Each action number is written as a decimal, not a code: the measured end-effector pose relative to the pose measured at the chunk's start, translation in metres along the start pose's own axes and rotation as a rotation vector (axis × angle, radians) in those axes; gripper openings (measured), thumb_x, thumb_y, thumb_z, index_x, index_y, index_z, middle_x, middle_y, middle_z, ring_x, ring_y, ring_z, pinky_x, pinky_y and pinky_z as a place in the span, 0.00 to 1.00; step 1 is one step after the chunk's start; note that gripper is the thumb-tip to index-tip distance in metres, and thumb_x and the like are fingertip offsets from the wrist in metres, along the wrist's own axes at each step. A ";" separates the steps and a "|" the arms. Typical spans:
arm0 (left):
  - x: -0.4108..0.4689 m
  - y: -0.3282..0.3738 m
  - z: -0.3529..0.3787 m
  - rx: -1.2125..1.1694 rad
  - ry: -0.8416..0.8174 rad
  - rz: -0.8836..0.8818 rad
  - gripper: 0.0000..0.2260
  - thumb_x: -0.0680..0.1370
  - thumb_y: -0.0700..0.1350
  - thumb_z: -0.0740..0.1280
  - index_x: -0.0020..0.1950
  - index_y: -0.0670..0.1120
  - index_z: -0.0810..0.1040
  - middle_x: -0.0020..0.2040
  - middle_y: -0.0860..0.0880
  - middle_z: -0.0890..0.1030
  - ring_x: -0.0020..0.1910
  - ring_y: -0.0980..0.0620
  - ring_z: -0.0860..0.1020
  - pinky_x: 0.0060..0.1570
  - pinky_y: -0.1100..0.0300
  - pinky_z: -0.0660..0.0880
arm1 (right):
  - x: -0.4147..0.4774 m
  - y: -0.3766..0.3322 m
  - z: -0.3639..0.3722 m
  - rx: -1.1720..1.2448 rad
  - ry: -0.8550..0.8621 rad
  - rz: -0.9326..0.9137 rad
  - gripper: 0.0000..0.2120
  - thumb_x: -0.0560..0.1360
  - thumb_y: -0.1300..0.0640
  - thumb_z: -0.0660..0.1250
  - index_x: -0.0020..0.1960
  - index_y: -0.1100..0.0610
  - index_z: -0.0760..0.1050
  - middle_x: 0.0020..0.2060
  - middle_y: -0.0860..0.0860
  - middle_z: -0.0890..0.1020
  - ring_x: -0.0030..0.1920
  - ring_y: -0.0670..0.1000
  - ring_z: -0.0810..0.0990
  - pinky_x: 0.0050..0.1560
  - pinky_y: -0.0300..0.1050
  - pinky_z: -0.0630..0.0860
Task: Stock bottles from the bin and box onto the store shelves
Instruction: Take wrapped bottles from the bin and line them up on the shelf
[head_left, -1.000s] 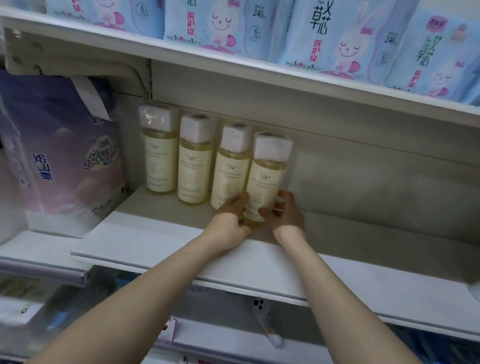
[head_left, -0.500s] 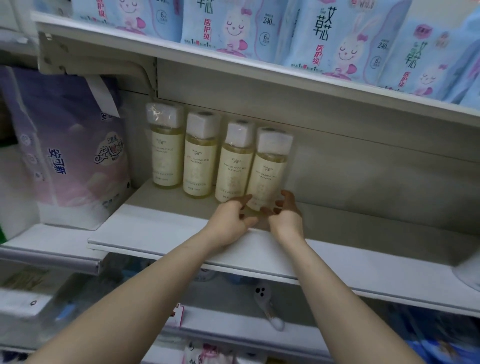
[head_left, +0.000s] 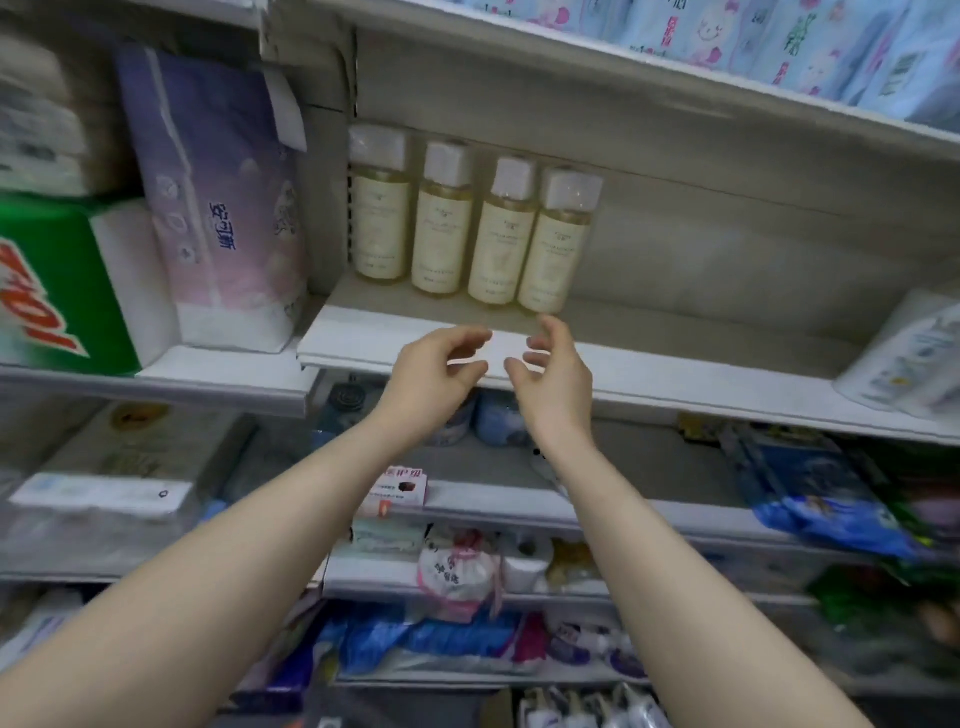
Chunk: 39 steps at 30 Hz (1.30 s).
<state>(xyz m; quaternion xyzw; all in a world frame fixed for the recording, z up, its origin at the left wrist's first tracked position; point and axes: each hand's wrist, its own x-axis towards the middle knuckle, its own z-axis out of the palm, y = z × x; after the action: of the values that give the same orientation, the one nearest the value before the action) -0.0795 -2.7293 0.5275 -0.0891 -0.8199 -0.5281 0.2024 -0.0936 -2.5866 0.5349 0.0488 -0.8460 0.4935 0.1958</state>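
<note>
Four clear plastic bottles (head_left: 503, 234) of pale yellow liquid, each with a white cap and a cream label, are seen standing upright in a close row at the left end of a white shelf board (head_left: 675, 382), set back towards the rear panel. The left hand (head_left: 436, 376) and the right hand (head_left: 556, 374) are held side by side in front of the board's front edge, below the row and nearest its two right-hand bottles. Both hands are empty, with the fingers loosely curled and the palms turned towards each other. No bottle is gripped, and a strip of bare shelf is visible between the fingertips and the bottle bases, though the right hand's raised fingertip comes close to the base of the rightmost bottle. A purple and pink pack of tissue rolls (head_left: 218, 208) is stood on the neighbouring shelf to the left, with a green and white pack (head_left: 52, 291) beside it. Pale blue packets (head_left: 779, 41) printed with pink figures are lined along the shelf above, and a white wrapped packet (head_left: 914, 353) is laid at the right end of the board, well apart from the bottles.
</note>
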 end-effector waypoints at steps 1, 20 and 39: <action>-0.012 -0.003 -0.007 -0.003 0.003 0.005 0.15 0.77 0.37 0.69 0.63 0.45 0.79 0.59 0.49 0.82 0.57 0.56 0.79 0.59 0.68 0.74 | -0.015 -0.002 0.004 0.012 -0.002 -0.015 0.25 0.76 0.62 0.69 0.71 0.54 0.68 0.56 0.50 0.79 0.54 0.50 0.79 0.57 0.44 0.76; -0.258 -0.222 -0.017 -0.004 -0.099 -0.606 0.15 0.76 0.32 0.69 0.61 0.42 0.79 0.52 0.47 0.82 0.51 0.53 0.80 0.60 0.58 0.76 | -0.260 0.171 0.143 -0.123 -0.536 0.267 0.25 0.77 0.62 0.69 0.72 0.50 0.68 0.57 0.47 0.78 0.54 0.48 0.79 0.56 0.49 0.77; -0.432 -0.465 0.082 0.038 -0.078 -1.005 0.20 0.77 0.35 0.69 0.68 0.46 0.76 0.63 0.48 0.79 0.62 0.51 0.77 0.63 0.53 0.75 | -0.394 0.402 0.268 -0.346 -0.914 0.411 0.21 0.77 0.57 0.69 0.68 0.45 0.72 0.56 0.47 0.81 0.54 0.48 0.80 0.56 0.50 0.77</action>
<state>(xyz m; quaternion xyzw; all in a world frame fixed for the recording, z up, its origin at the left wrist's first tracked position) 0.1233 -2.8244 -0.0718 0.3007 -0.7779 -0.5415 -0.1064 0.0816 -2.6551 -0.0592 0.0591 -0.9062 0.3032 -0.2887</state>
